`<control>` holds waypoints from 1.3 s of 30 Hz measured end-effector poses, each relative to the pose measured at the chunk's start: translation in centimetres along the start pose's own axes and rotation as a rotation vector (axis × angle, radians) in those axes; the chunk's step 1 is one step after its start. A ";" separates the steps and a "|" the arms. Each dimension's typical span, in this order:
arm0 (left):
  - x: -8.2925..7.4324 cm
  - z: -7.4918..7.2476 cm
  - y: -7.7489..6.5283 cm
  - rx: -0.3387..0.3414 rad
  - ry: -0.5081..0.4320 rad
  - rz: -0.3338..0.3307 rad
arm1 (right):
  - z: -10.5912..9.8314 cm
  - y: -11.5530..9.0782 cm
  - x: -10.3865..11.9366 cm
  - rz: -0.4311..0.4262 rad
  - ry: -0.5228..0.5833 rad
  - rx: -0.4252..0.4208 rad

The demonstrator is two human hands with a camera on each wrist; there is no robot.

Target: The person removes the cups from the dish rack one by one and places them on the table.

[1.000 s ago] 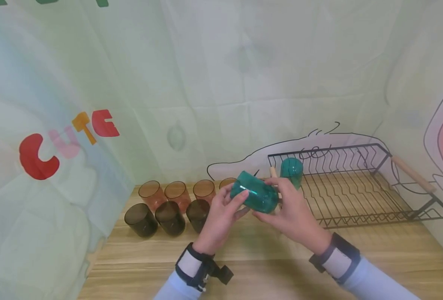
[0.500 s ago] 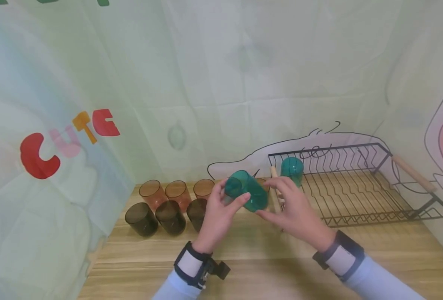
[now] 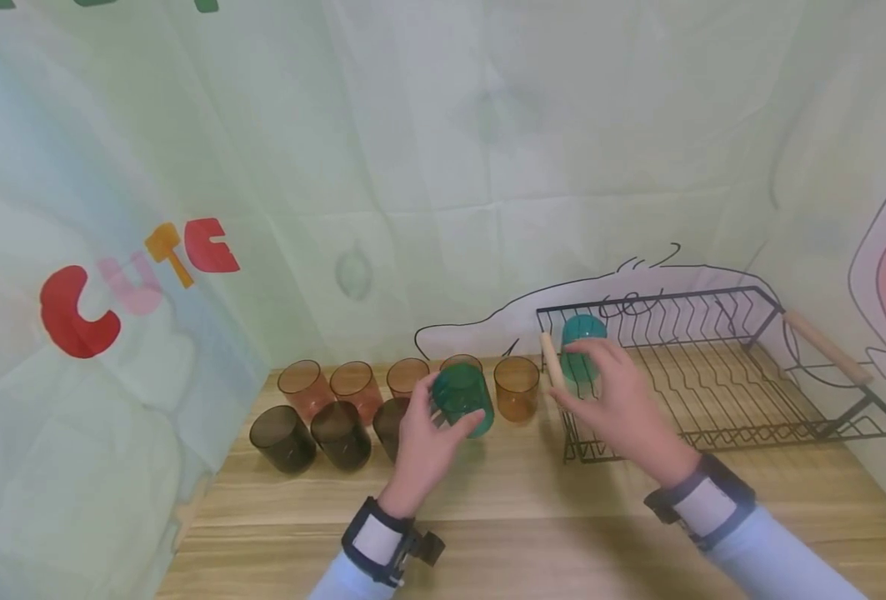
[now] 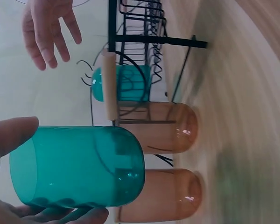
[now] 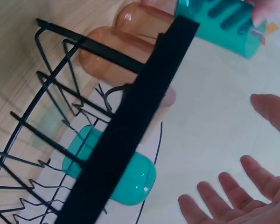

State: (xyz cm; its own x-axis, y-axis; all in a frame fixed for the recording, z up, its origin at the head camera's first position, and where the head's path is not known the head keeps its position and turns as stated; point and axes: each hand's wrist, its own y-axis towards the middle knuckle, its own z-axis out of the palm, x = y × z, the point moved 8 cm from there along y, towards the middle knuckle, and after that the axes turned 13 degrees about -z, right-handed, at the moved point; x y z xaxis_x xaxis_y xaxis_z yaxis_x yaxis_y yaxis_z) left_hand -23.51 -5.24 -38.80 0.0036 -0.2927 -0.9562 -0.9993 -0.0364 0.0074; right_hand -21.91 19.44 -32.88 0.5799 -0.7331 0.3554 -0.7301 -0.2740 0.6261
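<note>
My left hand (image 3: 426, 446) grips a clear teal glass (image 4: 79, 168) around its side, thumb on one side and fingers on the other. The glass is held upright above the table, its rounded base down. My right hand (image 3: 626, 408) is apart from it, fingers spread and holding nothing, by the left end of the black wire dish rack (image 3: 713, 442). A second teal glass (image 5: 135, 179) stands upside down in the rack's back left corner. In the head view the right fingers partly overlap that glass; the right wrist view shows them apart from it.
Several amber glasses (image 3: 517, 392) stand upright in a back row along the wooden table (image 3: 488, 542). Dark smoky glasses (image 3: 282, 439) stand before them on the left. The rack has wooden handles (image 3: 825, 346) at its ends. A printed cloth (image 3: 427, 167) hangs behind.
The right hand has let go of the teal glass and moved right to the rack. The left hand has turned the glass upright and drawn it slightly left.
</note>
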 end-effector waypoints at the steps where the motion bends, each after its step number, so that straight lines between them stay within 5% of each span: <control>1: 0.4 -0.1 0.0 -0.008 0.012 -0.005 | 0.0 -0.1 -0.3 0.019 0.001 0.012; 18: 4.2 1.0 0.7 -0.020 0.172 -0.023 | 0.4 -1.3 -3.3 0.159 -0.035 0.088; 39: 6.1 1.5 1.0 -0.054 0.219 -0.068 | 0.5 -1.5 -3.8 0.142 -0.017 0.097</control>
State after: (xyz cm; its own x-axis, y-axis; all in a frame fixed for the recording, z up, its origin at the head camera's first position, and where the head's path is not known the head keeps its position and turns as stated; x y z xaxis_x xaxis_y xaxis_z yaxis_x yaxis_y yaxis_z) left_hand -24.57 -5.61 -45.10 0.0849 -0.4880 -0.8687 -0.9931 -0.1126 -0.0338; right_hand -23.23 22.32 -35.54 0.4627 -0.7787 0.4236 -0.8364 -0.2251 0.4998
